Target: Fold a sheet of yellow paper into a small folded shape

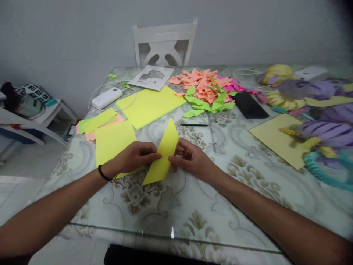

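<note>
Both my hands pinch a piece of yellow paper (pixel 163 156) just above the table; it has slanted ends and looks folded. My left hand (pixel 140 154) grips its left edge between thumb and fingers. On the opposite edge, my right hand (pixel 190 156) has its thumb in front and its fingers partly hidden behind. Beneath my left hand lies a yellow sheet (pixel 114 141). Past the held paper, a dark pencil (pixel 194 125) and a clear ruler (pixel 213 136) rest on the patterned cover.
A yellow-green paper stack (pixel 150 105), a white power bank (pixel 107 97) with cable and paper strips (pixel 100 121) lie left. Folded orange and green pieces (pixel 204 88) are heaped at the back. A black phone (pixel 250 105), yellow card (pixel 278 138) and purple paper crafts (pixel 328 130) lie right.
</note>
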{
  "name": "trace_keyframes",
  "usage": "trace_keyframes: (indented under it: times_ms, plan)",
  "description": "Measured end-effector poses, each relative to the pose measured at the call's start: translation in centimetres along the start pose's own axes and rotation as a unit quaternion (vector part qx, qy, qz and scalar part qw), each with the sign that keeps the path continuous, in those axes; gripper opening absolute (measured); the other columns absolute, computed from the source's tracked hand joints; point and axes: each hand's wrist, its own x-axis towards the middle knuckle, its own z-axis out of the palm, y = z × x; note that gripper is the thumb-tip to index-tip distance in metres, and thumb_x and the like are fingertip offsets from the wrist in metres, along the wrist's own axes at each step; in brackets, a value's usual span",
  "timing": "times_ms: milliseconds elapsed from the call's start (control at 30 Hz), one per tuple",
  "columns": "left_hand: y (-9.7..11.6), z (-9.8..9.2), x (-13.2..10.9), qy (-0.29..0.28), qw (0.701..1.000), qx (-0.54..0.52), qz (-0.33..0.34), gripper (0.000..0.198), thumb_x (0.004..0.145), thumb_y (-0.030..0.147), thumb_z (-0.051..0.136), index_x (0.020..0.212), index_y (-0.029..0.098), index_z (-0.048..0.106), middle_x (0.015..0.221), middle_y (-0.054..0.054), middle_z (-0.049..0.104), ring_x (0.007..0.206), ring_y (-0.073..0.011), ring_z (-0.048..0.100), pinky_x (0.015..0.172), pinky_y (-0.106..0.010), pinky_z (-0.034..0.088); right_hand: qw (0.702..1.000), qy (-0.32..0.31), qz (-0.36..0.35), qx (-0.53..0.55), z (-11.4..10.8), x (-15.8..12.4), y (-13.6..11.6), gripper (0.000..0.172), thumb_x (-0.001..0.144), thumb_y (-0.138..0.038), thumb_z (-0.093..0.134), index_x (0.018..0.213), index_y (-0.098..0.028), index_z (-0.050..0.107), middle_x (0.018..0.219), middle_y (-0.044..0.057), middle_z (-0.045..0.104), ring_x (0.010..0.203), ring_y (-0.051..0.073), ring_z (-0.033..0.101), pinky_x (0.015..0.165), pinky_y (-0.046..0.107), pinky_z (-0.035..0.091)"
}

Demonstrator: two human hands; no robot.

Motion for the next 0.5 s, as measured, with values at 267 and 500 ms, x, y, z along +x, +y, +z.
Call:
trace_keyframes:
  times_ms: [267, 500]
  plan:
    - [0.36, 0.22, -0.21, 0.008, 0.997, -0.078, 0.0, 0.028, 0.089, 0.04, 0.073, 0.081, 0.014, 0.069, 0.067, 0.001, 0.061, 0.061, -0.0093, 0.052, 0.056, -0.021, 0.039, 0.991, -0.021, 0.048, -0.121, -0.15, -0.33, -0.68, 0.04, 0.082, -0.05, 0.079, 0.109, -0.02, 0.074, 0.088, 0.004, 0.071, 0.068, 0.016, 0.063, 0.061, 0.027, 0.054]
    - [0.71, 0.15, -0.34, 0.007, 0.985, -0.174, -0.009, 0.029, 0.088, 0.043, 0.075, 0.082, 0.015, 0.068, 0.057, 0.001, 0.064, 0.04, -0.0069, 0.048, 0.041, -0.019, 0.035, 0.998, -0.049, -0.032, -0.035, -0.86, -0.06, -0.26, 0.044, 0.093, -0.06, 0.063, 0.107, -0.019, 0.073, 0.104, 0.007, 0.069, 0.089, 0.021, 0.067, 0.084, 0.035, 0.058]
